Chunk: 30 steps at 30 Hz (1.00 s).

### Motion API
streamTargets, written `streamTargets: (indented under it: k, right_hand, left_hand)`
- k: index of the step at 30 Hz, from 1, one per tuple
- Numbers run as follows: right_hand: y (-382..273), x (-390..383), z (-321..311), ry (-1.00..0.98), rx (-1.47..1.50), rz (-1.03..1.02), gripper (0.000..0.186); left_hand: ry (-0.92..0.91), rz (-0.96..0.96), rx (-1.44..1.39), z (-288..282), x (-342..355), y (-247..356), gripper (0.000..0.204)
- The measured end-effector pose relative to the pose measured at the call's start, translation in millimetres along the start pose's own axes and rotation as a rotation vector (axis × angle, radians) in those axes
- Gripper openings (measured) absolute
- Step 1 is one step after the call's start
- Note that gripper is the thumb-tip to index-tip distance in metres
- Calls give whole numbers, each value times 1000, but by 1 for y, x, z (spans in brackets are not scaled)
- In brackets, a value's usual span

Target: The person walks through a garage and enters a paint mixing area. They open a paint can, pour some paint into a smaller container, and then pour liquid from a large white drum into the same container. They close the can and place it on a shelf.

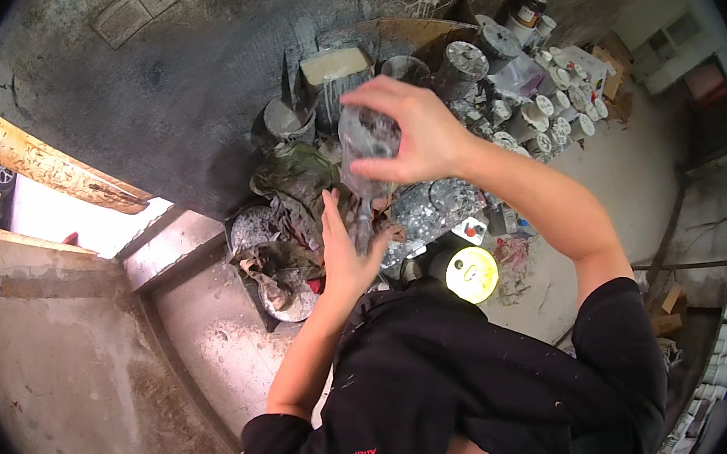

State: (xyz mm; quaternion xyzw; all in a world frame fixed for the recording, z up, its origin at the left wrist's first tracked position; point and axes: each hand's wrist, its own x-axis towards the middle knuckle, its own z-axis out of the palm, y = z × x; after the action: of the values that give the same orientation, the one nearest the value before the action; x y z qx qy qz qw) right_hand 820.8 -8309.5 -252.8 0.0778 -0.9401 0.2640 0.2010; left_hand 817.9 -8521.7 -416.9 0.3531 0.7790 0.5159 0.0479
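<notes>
Upending step, seemingly: right hand (425,136) grips clear, tapered plastic bottle (354,150); left hand (354,259) spread below it; next likely needs steadiness

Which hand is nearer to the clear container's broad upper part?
Right: the right hand grips the clear container around that part. The left hand is lower, open near the container's narrow, blurred end.

Container (364,134): clear, prob. plastic, glossy. Rags (292,177): cloth, matt, crumpled. Yel. lid (474,279): smooth, v. glossy. Wall (179,78): rough, matt. Shirt (469,384): matt cloth.
</notes>
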Motion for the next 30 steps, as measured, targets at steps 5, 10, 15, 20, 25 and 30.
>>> streamTargets:
  k: [5,10,15,20,25,30]
  right_hand:
    - [-27,-33,3,-55,-45,-27,78]
    - [-51,-60,-23,-113,-2,-102,78]
    - [-59,-90,-43,-152,44,-201,76]
    - [-54,-111,-55,-293,106,-242,69]
    - [-67,-116,-71,-458,233,-353,66]
    - [-72,-112,-83,-636,473,-483,73]
  left_hand:
    - [-12,9,-503,5,42,23,150]
    - [-171,-33,-791,17,29,30,108]
    - [-238,152,-687,25,0,38,95]
    - [-301,281,-604,44,-14,52,106]
    - [-462,335,-679,45,-29,63,101]
    - [-644,600,-761,42,-22,70,90]
